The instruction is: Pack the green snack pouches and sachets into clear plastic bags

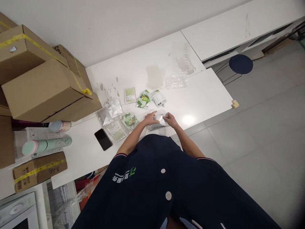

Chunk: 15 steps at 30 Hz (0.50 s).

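Observation:
A clear plastic bag (160, 119) lies at the table's front edge, close to my body. At its left side, my left hand (150, 119) grips it with curved fingers and thumb. The bag's right side is pinched in my right hand (170, 120). What is inside the bag cannot be made out. Just beyond my hands are a green-and-white printed pouch (144, 99), a white-backed pouch (159, 98) and a labelled pale green packet (130, 95). To the left, another green printed pouch (130, 121) lies in clear wrapping.
Beside the pouches are a clear bag with a pale packet (116, 131), crumpled clear bags (114, 108) and a black phone (103, 139). Cardboard boxes (45, 89), a green bottle (47, 145) and a can (59, 126) stand left. Clear plastic (177, 81) lies farther back; a stool (240, 64) stands right.

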{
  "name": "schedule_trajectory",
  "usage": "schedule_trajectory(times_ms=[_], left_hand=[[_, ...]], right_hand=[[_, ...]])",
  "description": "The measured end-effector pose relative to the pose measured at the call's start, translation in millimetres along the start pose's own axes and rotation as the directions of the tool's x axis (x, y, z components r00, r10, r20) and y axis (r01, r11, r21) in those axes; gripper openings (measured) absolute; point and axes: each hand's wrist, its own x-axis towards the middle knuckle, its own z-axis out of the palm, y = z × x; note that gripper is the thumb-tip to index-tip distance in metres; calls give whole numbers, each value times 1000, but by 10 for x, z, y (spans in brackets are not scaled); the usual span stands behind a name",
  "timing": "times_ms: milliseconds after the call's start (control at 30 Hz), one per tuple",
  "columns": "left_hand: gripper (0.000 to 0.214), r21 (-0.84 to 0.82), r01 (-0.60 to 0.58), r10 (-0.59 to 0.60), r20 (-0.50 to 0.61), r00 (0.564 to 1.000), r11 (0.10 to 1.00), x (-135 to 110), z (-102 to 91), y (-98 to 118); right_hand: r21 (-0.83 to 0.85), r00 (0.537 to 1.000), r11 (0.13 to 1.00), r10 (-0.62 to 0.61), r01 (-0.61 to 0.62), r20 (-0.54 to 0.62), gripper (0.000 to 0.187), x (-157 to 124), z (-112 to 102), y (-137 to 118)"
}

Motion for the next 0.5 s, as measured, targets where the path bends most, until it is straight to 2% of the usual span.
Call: schedule_trajectory(times_ms=[100,167,267,333,433,500], left_hand=[[63,-210,-10,27,79,997,978,3,-69,-46],[46,-344,-20,74,145,987,939,-39,-84,-83],[40,-511,-47,158,177,971,858,-152,-81,-102],[39,-584,-59,196,174,965,810,-239,-83,-83],[39,-598,-64,184,142,973,799,-354,-105,-41],[43,-580,-100,179,80,981,809,-414,-119,-26]], right_hand=[[128,998,992,-30,24,48,39,-50,15,-129],[119,999,993,-25,21,30,42,-74,36,-213],[59,1000,998,-17,15,26,50,-105,78,-339],[99,990,994,30,-43,135,53,-125,113,-417],[201,931,958,126,-203,341,55,-150,185,-488],[249,908,934,144,-257,394,56,-163,250,-486]])
